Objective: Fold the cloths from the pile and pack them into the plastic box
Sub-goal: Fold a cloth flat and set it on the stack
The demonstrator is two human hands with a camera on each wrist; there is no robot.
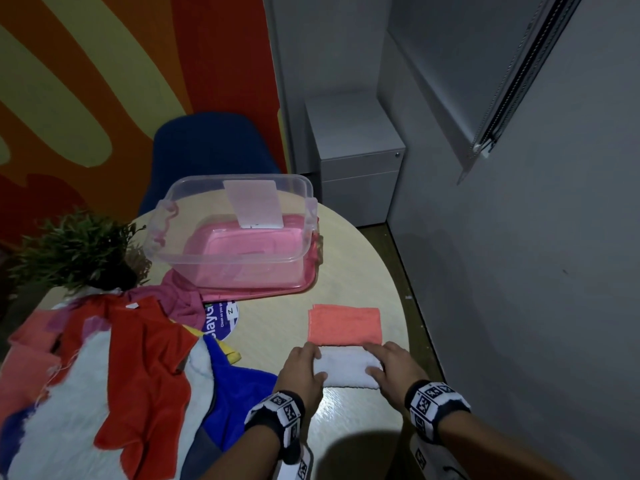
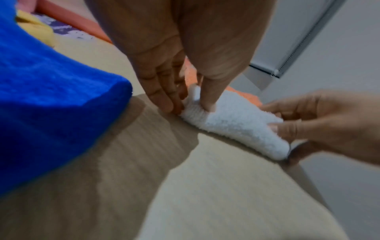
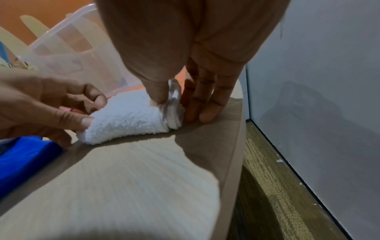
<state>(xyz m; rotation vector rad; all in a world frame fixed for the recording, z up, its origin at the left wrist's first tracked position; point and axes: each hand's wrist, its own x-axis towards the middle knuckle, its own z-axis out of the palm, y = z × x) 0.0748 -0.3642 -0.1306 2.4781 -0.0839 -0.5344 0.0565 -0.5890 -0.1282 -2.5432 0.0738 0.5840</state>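
A folded white cloth (image 1: 346, 370) (image 2: 236, 123) (image 3: 127, 118) lies near the front right edge of the round table (image 1: 360, 258). My left hand (image 1: 317, 363) (image 2: 191, 104) pinches its left end, thumb on top and fingers at the end against the table. My right hand (image 1: 374, 360) (image 3: 180, 110) pinches the right end the same way. A folded orange cloth (image 1: 344, 323) lies flat just behind the white one. The clear plastic box (image 1: 242, 271) stands open farther back on a pink lid (image 1: 277, 291). The cloth pile (image 1: 138, 368) covers the table's left side.
A blue cloth (image 2: 51, 97) from the pile reaches close to my left wrist. A potted plant (image 1: 76, 247) stands at the left behind the pile. A blue chair (image 1: 207, 147) and a grey cabinet (image 1: 356, 157) are beyond the table. A grey wall (image 1: 519, 271) runs close along the right.
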